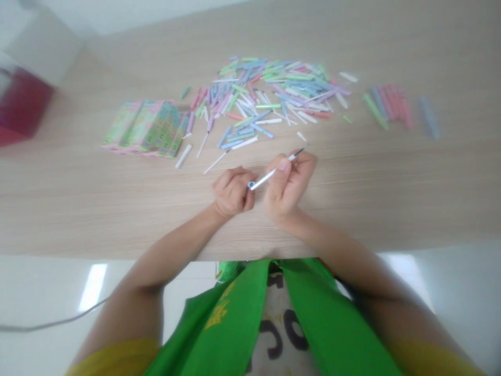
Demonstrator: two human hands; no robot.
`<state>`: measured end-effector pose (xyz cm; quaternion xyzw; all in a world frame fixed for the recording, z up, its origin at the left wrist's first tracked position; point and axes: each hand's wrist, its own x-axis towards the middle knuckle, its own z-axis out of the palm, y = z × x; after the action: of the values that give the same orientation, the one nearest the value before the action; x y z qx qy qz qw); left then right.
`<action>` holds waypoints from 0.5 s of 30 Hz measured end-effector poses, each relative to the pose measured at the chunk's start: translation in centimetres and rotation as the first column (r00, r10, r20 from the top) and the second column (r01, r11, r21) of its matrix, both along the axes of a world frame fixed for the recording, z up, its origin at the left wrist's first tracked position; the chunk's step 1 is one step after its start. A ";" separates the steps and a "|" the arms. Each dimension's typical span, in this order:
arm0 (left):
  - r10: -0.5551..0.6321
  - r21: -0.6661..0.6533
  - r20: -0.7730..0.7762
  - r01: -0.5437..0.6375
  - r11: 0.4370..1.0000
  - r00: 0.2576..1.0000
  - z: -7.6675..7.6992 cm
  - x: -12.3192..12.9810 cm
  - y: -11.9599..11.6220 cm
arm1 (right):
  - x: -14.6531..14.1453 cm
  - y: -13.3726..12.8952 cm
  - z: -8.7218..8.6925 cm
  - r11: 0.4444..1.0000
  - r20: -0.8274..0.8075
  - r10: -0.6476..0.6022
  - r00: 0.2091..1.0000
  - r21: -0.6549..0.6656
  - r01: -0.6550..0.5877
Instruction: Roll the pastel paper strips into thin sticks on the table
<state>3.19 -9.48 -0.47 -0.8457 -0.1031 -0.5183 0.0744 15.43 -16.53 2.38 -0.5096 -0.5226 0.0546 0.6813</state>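
My right hand (pixel 287 183) pinches a thin white stick (pixel 263 180) with a dark tip pointing up and to the right. Its lower left end reaches my left hand (pixel 235 191), whose fingers are curled around a small piece with a blue-rimmed round end (pixel 251 185). Whether the stick touches that piece is too blurred to tell. Beyond both hands lies a wide pile of pastel pen-like tubes (pixel 274 78). Nearer to me, a white tube with a thin stick (pixel 245 143) and a small white piece (pixel 301 136) rest on the table.
Patterned boxes (pixel 143 128) stand left of the pile on the wooden table (pixel 97 209). A row of pink tubes (pixel 395 104) lies on the right, with a blue tube (pixel 429 117) beside it. A dark red box (pixel 25 104) is at the far left.
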 end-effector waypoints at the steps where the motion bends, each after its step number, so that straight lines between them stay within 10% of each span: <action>1: 0.000 0.007 -0.004 0.000 1.000 1.000 -0.1 0.0 0.0 | -0.1 0.0 -0.3 0.999 -0.005 -0.036 0.999 0.025 0.036; 15: 0.017 0.066 -0.044 -0.014 0.998 0.999 -0.6 -0.2 -0.3 | 0.5 -0.9 0.9 0.960 -0.003 -0.119 0.993 0.253 0.116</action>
<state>2.97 -9.80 -1.03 -0.8533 -0.0907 -0.5020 0.1084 15.88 -17.41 3.32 -0.4490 -0.4982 -0.0561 0.7396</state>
